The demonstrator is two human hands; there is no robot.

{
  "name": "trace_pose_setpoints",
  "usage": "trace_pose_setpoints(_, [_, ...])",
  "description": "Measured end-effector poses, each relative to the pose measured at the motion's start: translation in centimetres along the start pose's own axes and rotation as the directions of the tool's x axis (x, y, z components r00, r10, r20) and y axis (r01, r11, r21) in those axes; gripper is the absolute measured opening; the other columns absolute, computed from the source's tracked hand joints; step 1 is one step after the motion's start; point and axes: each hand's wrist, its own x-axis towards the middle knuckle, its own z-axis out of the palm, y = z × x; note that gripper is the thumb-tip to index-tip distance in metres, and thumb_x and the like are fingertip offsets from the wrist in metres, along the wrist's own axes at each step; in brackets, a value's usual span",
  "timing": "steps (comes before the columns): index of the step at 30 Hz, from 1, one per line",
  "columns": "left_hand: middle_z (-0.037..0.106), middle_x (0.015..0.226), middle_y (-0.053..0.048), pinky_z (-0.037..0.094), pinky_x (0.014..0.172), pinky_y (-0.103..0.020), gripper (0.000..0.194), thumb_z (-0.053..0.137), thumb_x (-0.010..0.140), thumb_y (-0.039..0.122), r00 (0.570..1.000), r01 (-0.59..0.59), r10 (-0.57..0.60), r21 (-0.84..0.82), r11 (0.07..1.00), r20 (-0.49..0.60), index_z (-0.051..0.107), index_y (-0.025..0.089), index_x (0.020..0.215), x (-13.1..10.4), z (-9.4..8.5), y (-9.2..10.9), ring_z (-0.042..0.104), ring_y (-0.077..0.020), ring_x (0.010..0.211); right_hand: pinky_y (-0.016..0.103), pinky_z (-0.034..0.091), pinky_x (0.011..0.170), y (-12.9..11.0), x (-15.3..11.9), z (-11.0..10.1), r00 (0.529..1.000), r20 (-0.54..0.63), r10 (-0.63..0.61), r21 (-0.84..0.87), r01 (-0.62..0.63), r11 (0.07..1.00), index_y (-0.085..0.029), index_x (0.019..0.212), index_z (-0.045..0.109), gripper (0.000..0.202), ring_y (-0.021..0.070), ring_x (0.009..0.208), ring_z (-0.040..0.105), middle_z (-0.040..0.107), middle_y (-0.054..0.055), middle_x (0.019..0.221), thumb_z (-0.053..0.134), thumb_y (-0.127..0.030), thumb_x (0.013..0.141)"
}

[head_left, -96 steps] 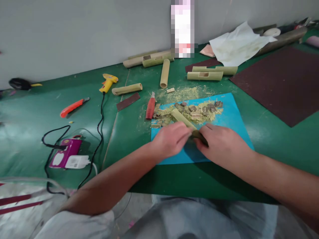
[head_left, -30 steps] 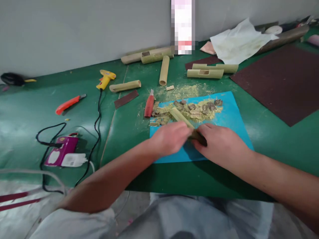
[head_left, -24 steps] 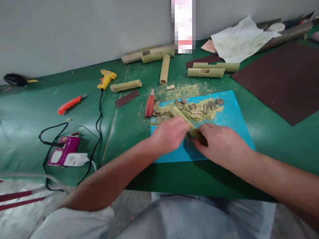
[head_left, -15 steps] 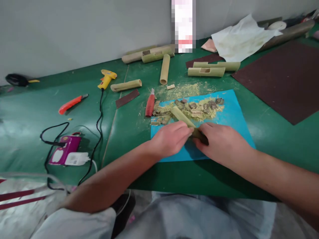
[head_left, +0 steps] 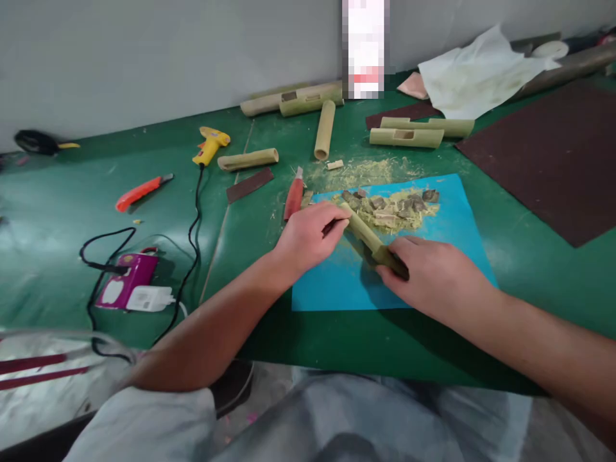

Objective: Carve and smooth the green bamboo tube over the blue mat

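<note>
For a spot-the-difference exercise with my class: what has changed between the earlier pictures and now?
The left hand has moved forward and left along the bamboo tube, from beside the right hand to the tube's far end; whether it grips there is unclear. The right hand still holds the near end over the blue sheet. The red-handled tool and yellow glue gun stayed put.

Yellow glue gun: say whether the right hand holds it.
No, the yellow glue gun lies on the green tabletop, while the right hand grips a bamboo tube.
</note>
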Motion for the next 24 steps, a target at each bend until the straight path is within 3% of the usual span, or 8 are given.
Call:
trace_pose_setpoints(3, [0.079,0.085,-0.004,0.058,0.066,-0.024,0.015,0.065,0.095,0.022,0.977,0.208,-0.213,-0.234,0.95,0.003,0.078,0.017,0.098,-0.1,-0.2,0.9,0.07,-0.0125,0.068,0.032,0.025,0.057,-0.1,0.0,-0.2,1.0,0.017,0.01,-0.005,-0.01,1.0,-0.021,0.087,0.062,0.018,0.0192,0.069,0.059,0.067,0.007,0.083,0.055,-0.035,0.096])
trace_pose_setpoints(6, [0.075,0.073,-0.003,0.052,0.051,-0.02,0.015,0.069,0.093,0.026,0.895,0.428,-0.432,-0.477,0.768,0.108,0.078,0.015,0.097,0.1,-0.3,1.6,0.063,-0.0093,0.051,0.031,0.026,0.057,0.0,0.2,-0.2,1.0,0.014,0.012,-0.006,-0.012,1.0,-0.021,0.086,0.062,0.018,0.0188,0.068,0.058,0.066,0.006,0.082,0.056,-0.035,0.096])
trace_pose_setpoints(8, [0.074,0.07,-0.003,0.05,0.047,-0.019,0.017,0.072,0.09,0.029,0.855,0.49,-0.49,-0.569,0.661,0.167,0.077,0.013,0.094,0.3,-0.4,1.9,0.061,-0.0084,0.047,0.031,0.026,0.057,0.1,0.2,-0.1,1.0,0.004,0.006,0.001,-0.006,1.0,-0.021,0.085,0.062,0.018,0.0185,0.067,0.058,0.066,0.006,0.08,0.056,-0.035,0.095])
trace_pose_setpoints(11, [0.073,0.069,-0.002,0.05,0.047,-0.019,0.019,0.073,0.09,0.03,0.836,0.515,-0.508,-0.619,0.593,0.209,0.078,0.013,0.094,0.5,-0.4,1.9,0.06,-0.0076,0.047,0.031,0.027,0.057,0.2,0.1,0.0,1.0,-0.019,0.0,0.015,0.001,1.0,-0.022,0.083,0.061,0.017,0.018,0.066,0.058,0.066,0.005,0.08,0.057,-0.034,0.094])
trace_pose_setpoints(16, [0.074,0.073,-0.002,0.05,0.048,-0.019,0.015,0.072,0.089,0.025,0.874,0.463,-0.451,-0.587,0.664,0.18,0.079,0.015,0.098,0.1,-0.1,1.5,0.062,-0.0081,0.051,0.031,0.026,0.055,0.0,0.1,-0.2,1.0,-0.007,0.004,0.011,-0.004,1.0,-0.022,0.084,0.062,0.018,0.0182,0.066,0.059,0.066,0.006,0.08,0.056,-0.035,0.095])
trace_pose_setpoints(21, [0.078,0.085,-0.002,0.061,0.063,-0.025,0.011,0.077,0.087,0.022,0.952,0.273,-0.305,-0.452,0.849,0.001,0.078,0.019,0.097,-0.3,0.2,1.3,0.069,-0.0127,0.068,0.032,0.025,0.055,0.1,0.1,-0.2,1.0,-0.011,-0.002,0.019,0.002,1.0,-0.022,0.083,0.061,0.018,0.019,0.066,0.059,0.066,0.006,0.079,0.056,-0.035,0.095])
trace_pose_setpoints(24, [0.079,0.092,-0.003,0.062,0.067,-0.025,0.012,0.077,0.088,0.022,0.978,0.173,-0.203,-0.353,0.919,-0.048,0.078,0.019,0.099,-0.5,0.2,1.4,0.071,-0.0129,0.073,0.033,0.026,0.056,0.1,0.0,-0.1,1.0,-0.021,-0.007,0.03,0.007,1.0,-0.023,0.083,0.062,0.017,0.0187,0.066,0.059,0.067,0.006,0.081,0.057,-0.034,0.095])
